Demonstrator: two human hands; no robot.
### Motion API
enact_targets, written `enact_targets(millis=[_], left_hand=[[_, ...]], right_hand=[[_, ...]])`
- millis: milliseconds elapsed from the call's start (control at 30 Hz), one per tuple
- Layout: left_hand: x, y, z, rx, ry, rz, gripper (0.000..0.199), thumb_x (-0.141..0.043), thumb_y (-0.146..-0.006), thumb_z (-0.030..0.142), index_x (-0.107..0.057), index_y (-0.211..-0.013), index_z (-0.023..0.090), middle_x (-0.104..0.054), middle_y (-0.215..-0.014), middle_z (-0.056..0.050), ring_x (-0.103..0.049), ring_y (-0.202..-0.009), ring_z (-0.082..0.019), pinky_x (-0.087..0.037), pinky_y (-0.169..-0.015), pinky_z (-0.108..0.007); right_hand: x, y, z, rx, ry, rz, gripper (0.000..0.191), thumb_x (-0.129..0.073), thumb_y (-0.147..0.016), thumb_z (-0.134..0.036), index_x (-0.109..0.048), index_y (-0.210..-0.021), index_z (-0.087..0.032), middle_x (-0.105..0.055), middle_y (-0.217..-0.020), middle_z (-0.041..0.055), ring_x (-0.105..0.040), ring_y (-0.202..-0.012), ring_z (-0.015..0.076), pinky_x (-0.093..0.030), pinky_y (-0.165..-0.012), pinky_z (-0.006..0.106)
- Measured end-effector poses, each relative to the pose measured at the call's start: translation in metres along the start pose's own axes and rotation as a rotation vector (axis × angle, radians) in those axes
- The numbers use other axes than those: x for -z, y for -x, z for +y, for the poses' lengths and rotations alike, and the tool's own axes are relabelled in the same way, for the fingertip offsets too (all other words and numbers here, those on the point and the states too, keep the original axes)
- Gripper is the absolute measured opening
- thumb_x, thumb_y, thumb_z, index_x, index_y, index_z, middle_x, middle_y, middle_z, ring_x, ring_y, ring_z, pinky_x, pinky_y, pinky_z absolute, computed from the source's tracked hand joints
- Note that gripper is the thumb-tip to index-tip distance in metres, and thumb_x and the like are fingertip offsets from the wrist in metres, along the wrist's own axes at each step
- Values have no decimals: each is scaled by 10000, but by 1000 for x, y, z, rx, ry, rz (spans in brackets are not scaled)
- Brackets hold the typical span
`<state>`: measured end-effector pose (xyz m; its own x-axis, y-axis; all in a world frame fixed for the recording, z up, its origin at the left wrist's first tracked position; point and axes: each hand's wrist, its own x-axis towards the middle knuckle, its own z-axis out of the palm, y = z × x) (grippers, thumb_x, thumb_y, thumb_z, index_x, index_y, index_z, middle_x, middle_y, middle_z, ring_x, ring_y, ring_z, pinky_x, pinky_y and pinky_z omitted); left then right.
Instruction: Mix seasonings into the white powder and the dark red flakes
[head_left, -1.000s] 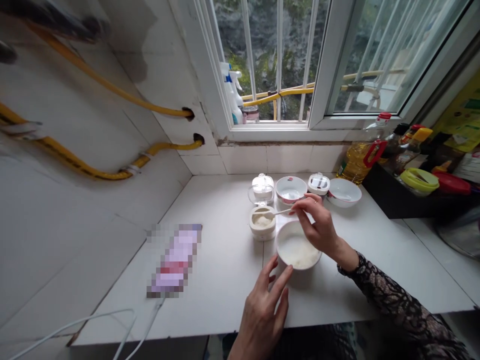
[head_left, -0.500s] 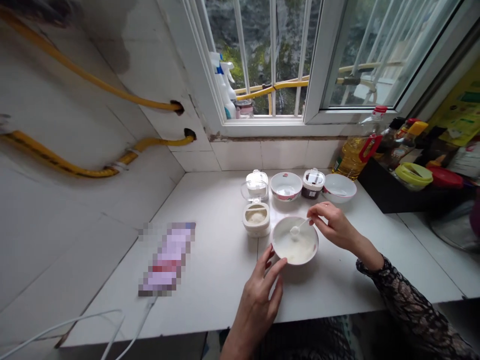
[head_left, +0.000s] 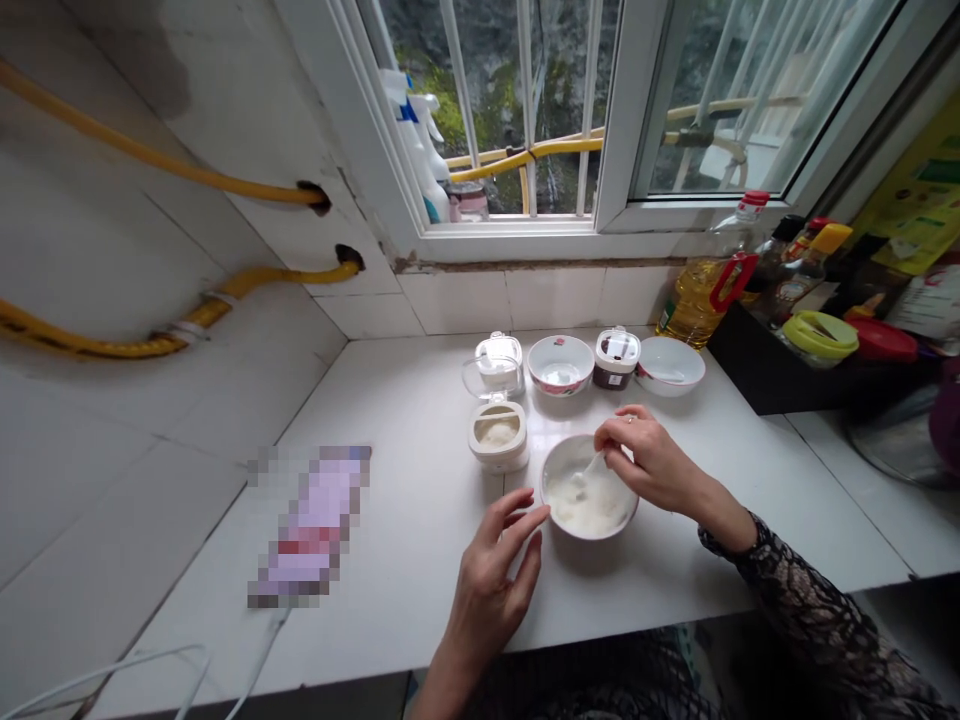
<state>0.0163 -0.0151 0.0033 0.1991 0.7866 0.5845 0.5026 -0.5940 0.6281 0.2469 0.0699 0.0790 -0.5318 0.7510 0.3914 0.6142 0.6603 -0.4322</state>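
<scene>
White spoon (head_left: 591,466) slants down-left from the right hand (head_left: 651,464) into a bowl (head_left: 592,533).

The mixing bowl (head_left: 589,498) sits on the countertop (head_left: 390,590), right of an open container (head_left: 498,436). Behind it, a second bowl (head_left: 560,364) stands between two lidded jars (head_left: 616,358); a third bowl (head_left: 671,365) stands right of them.

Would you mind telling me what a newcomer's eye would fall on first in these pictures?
The white bowl of white mixture stands out at the front of the counter, with the right hand holding a small spoon in it and the left hand open beside it. Yellow hoses cross the wall at left, and a red-handled oil bottle stands back right.
</scene>
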Motion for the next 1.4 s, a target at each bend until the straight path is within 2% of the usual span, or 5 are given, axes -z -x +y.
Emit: enact_targets(millis=[333,633,933,1233,1400], left_hand=[[-2,10,-2,-127,-91,-29,414,-492,-906,29,-580,-1273,199,-583,-1164,-107,-646,-983,-160,-573,-830,-249],[-4,9,-2,-183,-158,-12,425,-479,-890,7,-582,-1263,184,-589,-1154,-116,-648,-984,-163,-582,-804,-235],[-7,9,0,-232,-202,6,447,-452,-897,15,-562,-1289,201,-611,-1108,-109,-671,-953,-164,-596,-784,-250],[-9,9,1,-253,-217,18,449,-445,-872,-22,-582,-1262,154,-618,-1096,-123,-678,-935,-163,-590,-784,-237],[-9,10,1,-251,-227,10,466,-432,-878,-19,-562,-1285,166,-612,-1115,-129,-670,-961,-166,-593,-784,-244]], right_hand=[[-17,-3,-4,-103,-156,32,199,-421,-784,-61,-540,-732,-212,-639,-675,-27,-540,-587,131,-380,-972,410],[-6,-3,7,-523,-689,84,91,-511,-725,-243,-591,-711,-201,-618,-541,-15,-577,-554,154,-450,-632,290],[-5,1,14,-620,-846,181,94,-588,-669,-276,-619,-684,-189,-628,-517,-9,-562,-536,152,-463,-641,310],[-5,-36,-9,-394,-807,363,87,-576,-788,-279,-592,-798,-194,-661,-695,11,-650,-648,175,-522,-698,334],[-24,-50,-31,8,-301,442,107,-476,-906,-183,-577,-889,-214,-684,-775,29,-652,-759,195,-459,-935,443]])
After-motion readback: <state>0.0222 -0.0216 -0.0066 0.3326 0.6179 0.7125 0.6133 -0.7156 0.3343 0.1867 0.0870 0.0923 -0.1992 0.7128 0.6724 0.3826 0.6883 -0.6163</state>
